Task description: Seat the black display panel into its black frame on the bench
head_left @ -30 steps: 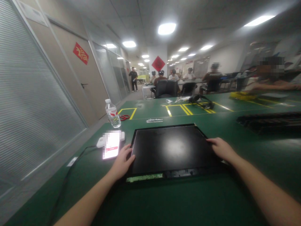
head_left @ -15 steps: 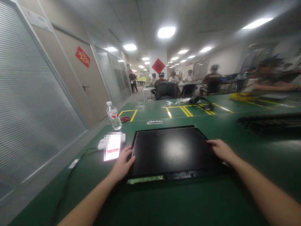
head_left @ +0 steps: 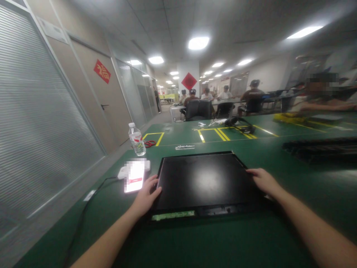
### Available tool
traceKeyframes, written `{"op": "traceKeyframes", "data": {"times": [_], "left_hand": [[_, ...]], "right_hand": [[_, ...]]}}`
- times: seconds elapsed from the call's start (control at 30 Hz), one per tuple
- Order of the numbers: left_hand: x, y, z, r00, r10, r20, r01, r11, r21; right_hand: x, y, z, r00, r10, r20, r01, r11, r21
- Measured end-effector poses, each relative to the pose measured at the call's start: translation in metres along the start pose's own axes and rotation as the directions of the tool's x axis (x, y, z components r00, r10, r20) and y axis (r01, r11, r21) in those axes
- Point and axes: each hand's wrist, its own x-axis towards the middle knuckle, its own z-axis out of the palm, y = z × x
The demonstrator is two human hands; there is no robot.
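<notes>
A flat black display panel point(head_left: 205, 184), glossy with a bright reflection, lies face up in front of me. A strip of green circuit board point(head_left: 173, 215) shows along its near edge. My left hand point(head_left: 145, 195) grips the panel's left edge, thumb on top near the front. On the opposite side my right hand point(head_left: 264, 182) holds the right edge, with its lower fingers hidden behind the panel. Just beyond my left hand, a lit phone point(head_left: 136, 176) rests on a white device with a black cable.
A water bottle point(head_left: 137, 140) and red-handled scissors point(head_left: 150, 143) stand at the left of the green table point(head_left: 223, 242). Dark headphones point(head_left: 240, 124) lie at the far side. Long black parts point(head_left: 320, 147) sit at the right. A person point(head_left: 320, 96) sits across at the right.
The view has shifted slightly, so everything appears a little lower and to the right. Both hands keep their places on the panel. The distant standing person is now mostly hidden.
</notes>
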Motion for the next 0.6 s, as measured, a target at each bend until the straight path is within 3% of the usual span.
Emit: {"op": "traceKeyframes", "data": {"times": [0.6], "left_hand": [[-0.001, 0.001, -0.001, 0.998, -0.05, -0.027, 0.046, 0.993, -0.112]], "right_hand": [[0.004, 0.009, 0.006, 0.999, 0.021, -0.034, -0.02, 0.999, 0.028]]}}
